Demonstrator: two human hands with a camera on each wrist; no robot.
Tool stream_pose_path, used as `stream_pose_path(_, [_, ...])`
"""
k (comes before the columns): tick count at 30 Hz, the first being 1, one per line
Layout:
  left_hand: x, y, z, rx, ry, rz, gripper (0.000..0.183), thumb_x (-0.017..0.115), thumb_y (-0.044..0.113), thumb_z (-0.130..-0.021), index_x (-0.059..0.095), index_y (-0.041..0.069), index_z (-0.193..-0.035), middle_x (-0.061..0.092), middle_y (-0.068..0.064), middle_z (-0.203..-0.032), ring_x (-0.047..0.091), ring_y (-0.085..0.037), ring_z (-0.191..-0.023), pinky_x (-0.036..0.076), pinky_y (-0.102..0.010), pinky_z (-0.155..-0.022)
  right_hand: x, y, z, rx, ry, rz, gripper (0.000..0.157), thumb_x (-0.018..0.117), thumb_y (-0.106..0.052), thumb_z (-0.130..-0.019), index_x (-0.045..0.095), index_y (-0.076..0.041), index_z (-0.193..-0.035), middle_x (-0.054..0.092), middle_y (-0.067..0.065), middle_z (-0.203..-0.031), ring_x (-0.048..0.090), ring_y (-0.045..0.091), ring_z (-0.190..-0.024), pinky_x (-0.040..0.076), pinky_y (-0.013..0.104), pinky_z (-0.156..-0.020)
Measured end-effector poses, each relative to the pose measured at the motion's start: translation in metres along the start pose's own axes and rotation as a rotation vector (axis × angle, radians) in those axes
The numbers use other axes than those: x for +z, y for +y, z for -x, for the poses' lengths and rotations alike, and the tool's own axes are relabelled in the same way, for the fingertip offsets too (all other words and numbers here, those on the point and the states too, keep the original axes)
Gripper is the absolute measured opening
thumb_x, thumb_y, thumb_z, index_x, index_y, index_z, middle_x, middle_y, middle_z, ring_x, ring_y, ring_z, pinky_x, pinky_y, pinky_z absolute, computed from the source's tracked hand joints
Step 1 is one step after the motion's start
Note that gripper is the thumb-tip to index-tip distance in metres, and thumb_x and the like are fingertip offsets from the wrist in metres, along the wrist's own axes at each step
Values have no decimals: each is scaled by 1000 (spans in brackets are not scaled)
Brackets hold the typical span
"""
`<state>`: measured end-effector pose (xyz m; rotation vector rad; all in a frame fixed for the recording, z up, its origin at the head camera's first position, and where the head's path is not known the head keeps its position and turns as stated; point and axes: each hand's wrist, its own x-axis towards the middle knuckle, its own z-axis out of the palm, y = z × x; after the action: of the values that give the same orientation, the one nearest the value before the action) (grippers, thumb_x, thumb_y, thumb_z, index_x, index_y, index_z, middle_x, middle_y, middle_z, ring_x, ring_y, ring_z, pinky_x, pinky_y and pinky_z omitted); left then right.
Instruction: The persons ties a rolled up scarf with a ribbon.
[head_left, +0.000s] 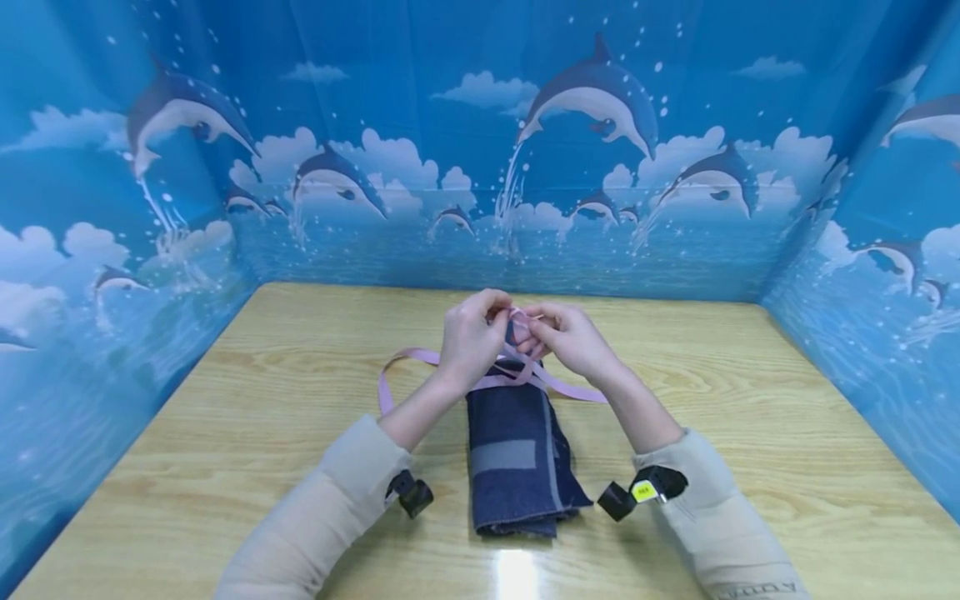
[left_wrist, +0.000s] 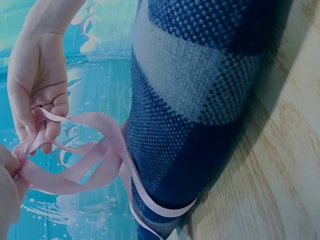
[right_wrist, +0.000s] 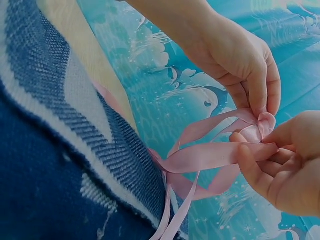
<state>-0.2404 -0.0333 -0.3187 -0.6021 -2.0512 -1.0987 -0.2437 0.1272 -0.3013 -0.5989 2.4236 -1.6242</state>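
A dark blue woven cloth [head_left: 510, 467] with grey stripes lies rolled into a bundle on the table. Around its far end runs a pink ribbon [left_wrist: 95, 170], whose loops rise off the cloth toward both hands. My left hand [head_left: 471, 337] pinches the ribbon between thumb and fingertips, just above that end. Close beside it, my right hand [head_left: 576, 340] pinches another part of the ribbon, fingers curled. In the right wrist view the ribbon loops [right_wrist: 205, 157] cross between the two hands, and the fingertips nearly meet.
The wood-grain table [head_left: 300, 400] spreads to both sides of the bundle. A blue curtain [head_left: 420, 167] printed with dolphins encloses its back and sides. A loose ribbon length curves left on the table, and another extends right beneath the right wrist.
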Motion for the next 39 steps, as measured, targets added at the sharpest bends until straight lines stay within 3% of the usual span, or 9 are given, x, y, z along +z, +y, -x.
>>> stream_pose_path(6, [-1,0,0,3,-9,-4,8,62,-7,-80,66,-3,-86,67,-11,-79,61,-18,-68,50,-25,-61,0,2,-1,23,-13,7,25,43,-10,-98,51,5,-117,65,16,-83,63,33,-78,51,49,-73])
stream_pose_path(14, [-1,-2,1,9,-17,-7,8,62,-7,-81,66,-2,-86,66,-11,-80,60,-18,-68,49,-25,-61,-1,5,0,-39,-90,-4,24,49,-3,-94,53,8,-115,65,19,-88,63,31,-81,51,48,-71])
stream_pose_path(21, [1,-4,2,24,-6,2,9,61,-8,-81,66,-2,-85,66,-11,-79,61,-19,-68,50,-25,-61,-1,5,0,-75,-125,38,21,45,-5,-96,57,6,-110,64,19,-84,61,25,-69,51,49,-67])
stream_pose_path(32, [0,-3,2,24,-18,-7,10,60,-6,-83,67,-1,-86,66,-11,-79,60,-18,-68,49,-25,-62,0,8,0,-82,-104,47,24,39,-5,-98,59,5,-107,63,14,-81,62,22,-73,52,45,-68])
stream_pose_path(39, [0,-3,1,121,7,-15,9,61,-7,-81,67,-2,-86,66,-12,-80,61,-19,-71,50,-26,-64,2,7,-1,3,-40,40,24,43,-8,-96,58,2,-113,65,13,-81,62,19,-65,52,45,-66])
